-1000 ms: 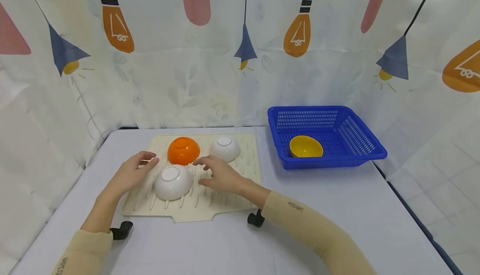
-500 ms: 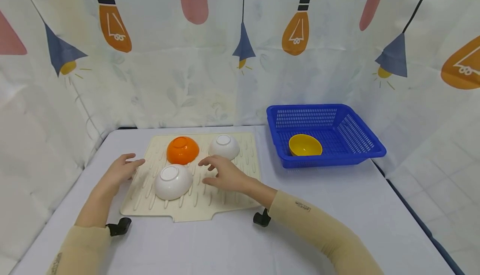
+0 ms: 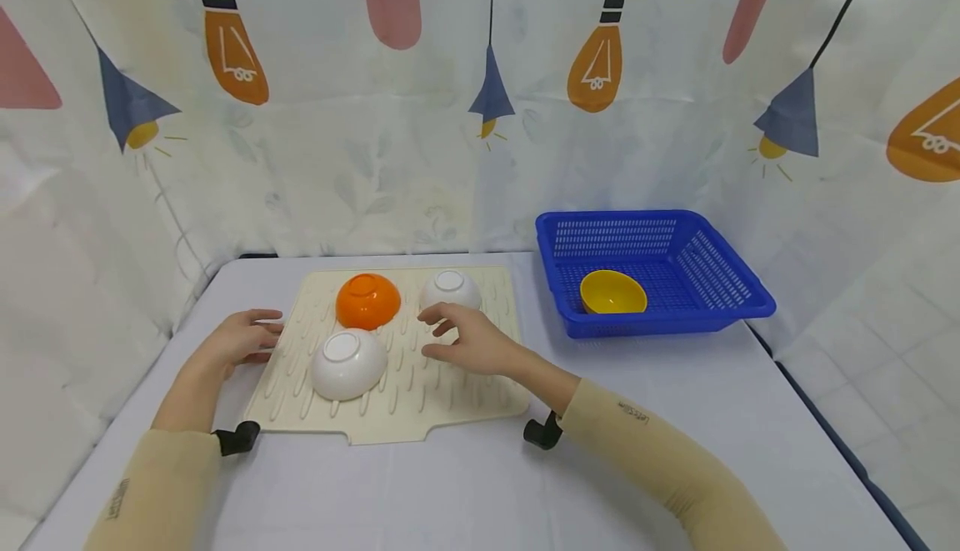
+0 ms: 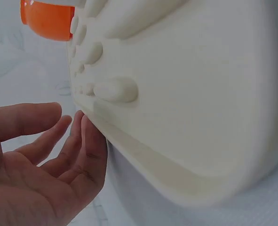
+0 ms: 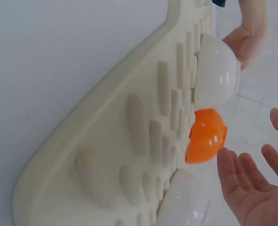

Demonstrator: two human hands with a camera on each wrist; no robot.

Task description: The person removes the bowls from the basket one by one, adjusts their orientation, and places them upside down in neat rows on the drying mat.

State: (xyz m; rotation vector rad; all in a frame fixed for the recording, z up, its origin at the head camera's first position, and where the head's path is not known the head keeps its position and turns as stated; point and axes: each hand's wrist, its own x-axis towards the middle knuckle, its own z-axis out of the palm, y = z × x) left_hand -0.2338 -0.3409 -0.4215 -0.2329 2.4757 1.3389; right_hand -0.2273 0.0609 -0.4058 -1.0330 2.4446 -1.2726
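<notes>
On lavender table (image 3: 465,484), cream mat (image 3: 420,393)

bright, even light | soft shadows | wrist views blurred (close-up)

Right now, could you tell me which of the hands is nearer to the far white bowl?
Right. The right hand hovers just in front of the far white bowl; the left hand rests at the mat's left edge.

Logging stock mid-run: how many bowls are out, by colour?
White bowls: 2, the near one and the far one, upside down on the mat
Orange bowl: 1, upside down on the mat
Yellow bowl: 1, in the blue basket
Total: 4
</notes>
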